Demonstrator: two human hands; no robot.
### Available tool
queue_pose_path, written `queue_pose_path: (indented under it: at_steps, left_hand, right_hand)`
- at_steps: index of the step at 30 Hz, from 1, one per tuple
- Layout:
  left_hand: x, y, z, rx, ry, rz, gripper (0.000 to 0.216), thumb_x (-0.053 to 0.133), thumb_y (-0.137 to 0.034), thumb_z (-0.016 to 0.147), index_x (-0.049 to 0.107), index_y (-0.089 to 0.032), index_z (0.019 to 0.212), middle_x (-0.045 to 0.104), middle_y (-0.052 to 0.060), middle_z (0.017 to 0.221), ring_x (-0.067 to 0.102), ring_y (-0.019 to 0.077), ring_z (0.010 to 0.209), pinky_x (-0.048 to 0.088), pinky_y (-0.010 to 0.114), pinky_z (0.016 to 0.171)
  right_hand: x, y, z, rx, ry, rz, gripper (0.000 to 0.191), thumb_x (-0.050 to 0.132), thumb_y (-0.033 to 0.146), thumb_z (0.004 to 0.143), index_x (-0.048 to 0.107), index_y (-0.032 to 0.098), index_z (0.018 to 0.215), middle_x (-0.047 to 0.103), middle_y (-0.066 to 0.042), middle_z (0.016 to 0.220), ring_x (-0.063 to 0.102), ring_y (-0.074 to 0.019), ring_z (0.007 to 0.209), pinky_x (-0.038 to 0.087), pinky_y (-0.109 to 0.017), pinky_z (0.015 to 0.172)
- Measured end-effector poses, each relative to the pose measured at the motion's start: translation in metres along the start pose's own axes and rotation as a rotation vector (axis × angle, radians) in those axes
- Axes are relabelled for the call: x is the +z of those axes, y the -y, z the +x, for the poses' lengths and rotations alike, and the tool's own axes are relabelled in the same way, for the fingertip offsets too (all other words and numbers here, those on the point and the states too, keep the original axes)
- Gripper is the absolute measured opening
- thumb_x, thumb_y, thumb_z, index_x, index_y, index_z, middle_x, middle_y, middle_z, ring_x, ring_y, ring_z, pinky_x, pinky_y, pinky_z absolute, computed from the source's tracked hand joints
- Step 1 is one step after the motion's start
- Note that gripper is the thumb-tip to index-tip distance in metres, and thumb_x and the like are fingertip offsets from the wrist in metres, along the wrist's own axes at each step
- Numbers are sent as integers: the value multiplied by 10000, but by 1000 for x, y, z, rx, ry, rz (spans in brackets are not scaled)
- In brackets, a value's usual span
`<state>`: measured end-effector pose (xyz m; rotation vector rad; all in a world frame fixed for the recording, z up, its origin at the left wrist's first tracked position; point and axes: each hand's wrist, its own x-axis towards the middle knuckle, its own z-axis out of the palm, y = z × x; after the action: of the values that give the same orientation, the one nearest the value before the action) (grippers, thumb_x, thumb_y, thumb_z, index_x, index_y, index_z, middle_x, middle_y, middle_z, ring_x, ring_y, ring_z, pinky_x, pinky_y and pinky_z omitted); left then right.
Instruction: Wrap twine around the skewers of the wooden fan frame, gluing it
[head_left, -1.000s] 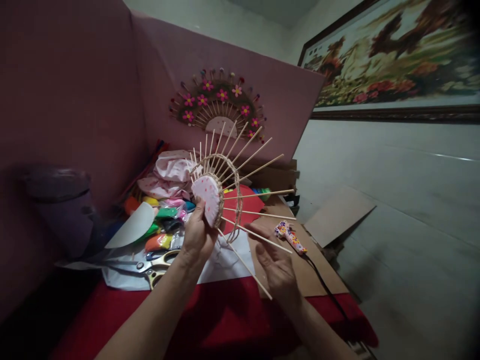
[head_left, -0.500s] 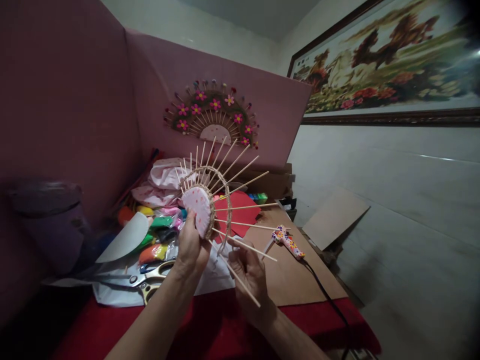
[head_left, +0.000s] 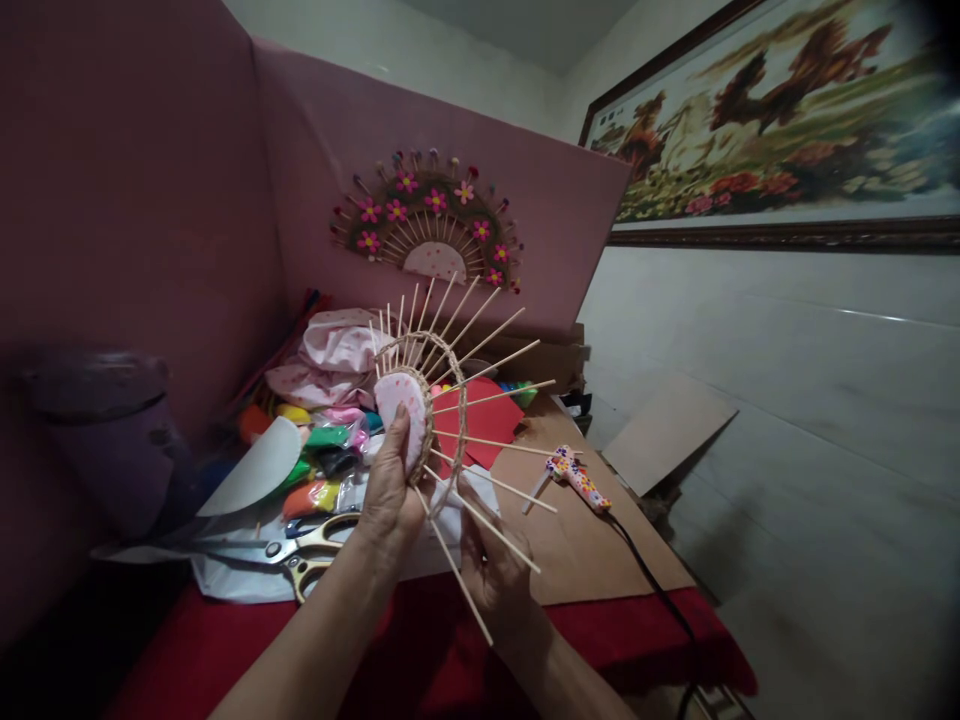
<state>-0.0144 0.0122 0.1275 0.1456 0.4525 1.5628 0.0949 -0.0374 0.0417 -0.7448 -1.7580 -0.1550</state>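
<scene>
My left hand [head_left: 394, 490] grips a fan-shaped craft by its half-round pink fabric base [head_left: 401, 405], thumb on the front. Thin wooden sticks [head_left: 491, 368] spread outward from the base's rim. A braided twine cord [head_left: 460, 390] runs in an arc through the sticks, and its lower part curves down near my right fingers. Behind the lowest sticks, my right hand [head_left: 495, 570] is curled, with its index finger close to the cord. Sticks partly cover its fingertips, so what they hold cannot be made out.
Large scissors [head_left: 289, 548] lie at left beside bagged colored clay [head_left: 326, 495] and a grey half-round sheet [head_left: 259, 470]. A patterned glue gun [head_left: 577, 478] with a black cable rests on brown cardboard [head_left: 600, 560]. A finished flowered fan [head_left: 431, 215] is on the pink panel behind.
The craft has turned clockwise, its lowest sticks swinging further down. My right hand stays curled behind the lower sticks, and the camera view has shifted slightly.
</scene>
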Motion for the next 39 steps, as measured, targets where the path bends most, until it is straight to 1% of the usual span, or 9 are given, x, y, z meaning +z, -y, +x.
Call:
queue_pose_path:
  at_steps: [5, 9, 14, 22, 26, 29, 33, 36, 39]
  left_hand:
    - [-6, -3, 4, -133, 61, -44, 78, 526, -122, 795, 590, -117, 752, 657, 38, 540, 592, 133, 416, 466, 204, 373]
    - [-11, -3, 10, -147, 84, -54, 94, 533, -157, 794, 588, -121, 726, 647, 37, 524, 578, 130, 397, 446, 202, 353]
    - [-10, -2, 12, -127, 38, -47, 80, 540, -153, 788, 596, -132, 737, 662, 31, 547, 597, 133, 418, 489, 222, 403]
    - [-7, -2, 14, 49, -46, 27, 31, 586, -140, 745, 614, -151, 753, 670, -8, 558, 596, 113, 411, 472, 187, 390]
    - [-5, -3, 13, 96, -66, 62, 45, 584, -124, 737, 617, -145, 759, 652, -18, 537, 577, 102, 397, 471, 186, 403]
    - [-3, -3, 12, 152, -90, 72, 61, 587, -114, 735, 623, -135, 780, 652, -16, 562, 581, 99, 417, 491, 198, 446]
    - [0, -1, 9, 219, -146, 111, 108, 608, -120, 729, 627, -137, 834, 643, -24, 570, 590, 100, 445, 470, 183, 433]
    - [1, 3, 9, 245, -149, 87, 145, 602, -122, 744, 622, -141, 887, 651, -19, 601, 602, 97, 480, 476, 173, 453]
    - [-2, 6, 9, 246, -126, 64, 159, 582, -151, 774, 613, -145, 930, 670, 0, 659, 621, 105, 522, 502, 188, 492]
  right_hand:
    - [-2, 1, 1, 25, 41, 10, 551, 433, 1, 810, 406, 208, 1319, 638, -77, 1123, 632, -178, 969, 531, -299, 842]
    - [0, -1, -2, -22, -13, -23, 544, 467, -9, 804, 432, 202, 1304, 620, -89, 1158, 609, -193, 1025, 527, -307, 854]
    - [-4, 2, -2, 9, 46, 49, 536, 480, 5, 812, 431, 197, 1309, 581, -100, 1214, 579, -201, 1075, 508, -332, 889]
    - [-26, 9, 8, 378, 199, 437, 282, 532, 122, 836, 630, 216, 1084, 690, -55, 996, 654, -163, 897, 536, -270, 791]
    - [-39, 8, 14, 461, 261, 530, 203, 551, 174, 836, 672, 219, 993, 708, -39, 951, 661, -167, 893, 542, -271, 775]
    - [-48, 12, 14, 412, 262, 418, 216, 536, 160, 840, 664, 211, 1006, 713, -42, 923, 671, -164, 847, 548, -258, 728]
    - [-53, 23, 5, 166, 228, 47, 285, 522, 97, 817, 623, 146, 1079, 701, -72, 775, 658, -165, 662, 521, -250, 590]
    - [-46, 33, -5, 15, 252, -235, 319, 484, 62, 805, 597, 80, 1103, 650, -69, 625, 603, -160, 527, 445, -254, 486]
    - [-33, 41, -14, -33, 216, -344, 298, 460, 58, 801, 605, 47, 1061, 599, -49, 543, 550, -144, 448, 369, -256, 426]
